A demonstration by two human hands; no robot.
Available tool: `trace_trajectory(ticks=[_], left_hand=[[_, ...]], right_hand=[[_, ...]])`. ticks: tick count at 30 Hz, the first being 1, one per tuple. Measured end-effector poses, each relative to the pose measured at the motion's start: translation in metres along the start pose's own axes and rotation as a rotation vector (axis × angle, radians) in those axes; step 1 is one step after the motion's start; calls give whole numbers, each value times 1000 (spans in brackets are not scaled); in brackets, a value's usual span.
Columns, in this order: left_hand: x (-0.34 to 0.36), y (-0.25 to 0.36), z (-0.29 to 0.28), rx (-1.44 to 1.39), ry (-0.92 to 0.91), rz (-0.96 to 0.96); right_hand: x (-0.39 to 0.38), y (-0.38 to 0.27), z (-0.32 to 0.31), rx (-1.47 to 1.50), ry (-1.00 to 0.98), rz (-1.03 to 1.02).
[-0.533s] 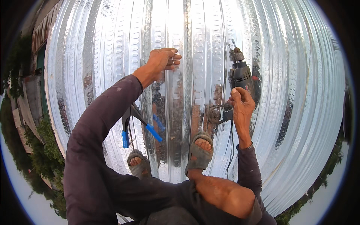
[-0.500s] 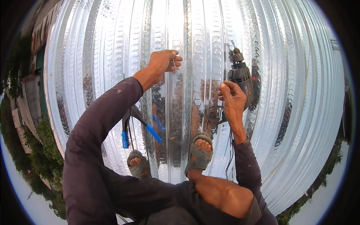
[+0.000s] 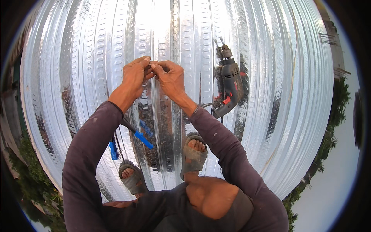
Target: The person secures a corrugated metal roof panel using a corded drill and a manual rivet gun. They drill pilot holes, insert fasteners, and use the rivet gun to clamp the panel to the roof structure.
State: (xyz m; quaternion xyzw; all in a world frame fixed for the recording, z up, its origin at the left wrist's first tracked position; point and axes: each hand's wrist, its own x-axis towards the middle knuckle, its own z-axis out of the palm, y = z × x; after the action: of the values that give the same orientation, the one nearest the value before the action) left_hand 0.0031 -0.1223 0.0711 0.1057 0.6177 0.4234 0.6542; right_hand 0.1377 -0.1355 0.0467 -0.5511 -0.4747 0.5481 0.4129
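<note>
Shiny metal sheet (image 3: 290, 116) with ribs and stamped bumps | our left hand (image 3: 134, 76) pinches one tiny thing, too small to name, above it | our right hand (image 3: 170, 78) meets these fingertips, its grip we cannot tell | dark plastic drill (image 3: 232, 83) lies rightward, blue-handled tool (image 3: 143, 140) below left wrist

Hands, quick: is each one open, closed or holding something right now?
Bare, dark-sleeved left hand: closed, fingers curled; anything held is too small to identify.
Bare, dark-sleeved right hand: closed in a pinch; contents likewise unclear.
</note>
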Motion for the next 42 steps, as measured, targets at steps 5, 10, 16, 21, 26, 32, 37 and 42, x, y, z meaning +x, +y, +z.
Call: trace_trajectory(ticks=[5, 10, 16, 21, 26, 32, 37, 42], left_hand=[[-6, 28, -37, 311, -28, 140], [-48, 49, -107, 435, -25, 223], [-106, 7, -176, 100, 248, 254], [-114, -37, -199, -70, 341, 189], [-109, -44, -210, -78, 336, 188], [-127, -84, -222, 333, 546, 288], [-177, -120, -208, 1060, 514, 481], [-148, -150, -205, 1206, 462, 674]], right_hand=[[54, 31, -30, -568, 36, -200], [87, 33, -39, -772, -93, -327], [104, 48, -13, -938, -153, -393], [103, 41, -10, -1018, -183, -329], [107, 49, -8, -1186, -233, -447], [106, 37, -1, -1316, -234, -307], [16, 9, 18, -877, -181, -192], [-116, 31, 55, -628, -653, 92]])
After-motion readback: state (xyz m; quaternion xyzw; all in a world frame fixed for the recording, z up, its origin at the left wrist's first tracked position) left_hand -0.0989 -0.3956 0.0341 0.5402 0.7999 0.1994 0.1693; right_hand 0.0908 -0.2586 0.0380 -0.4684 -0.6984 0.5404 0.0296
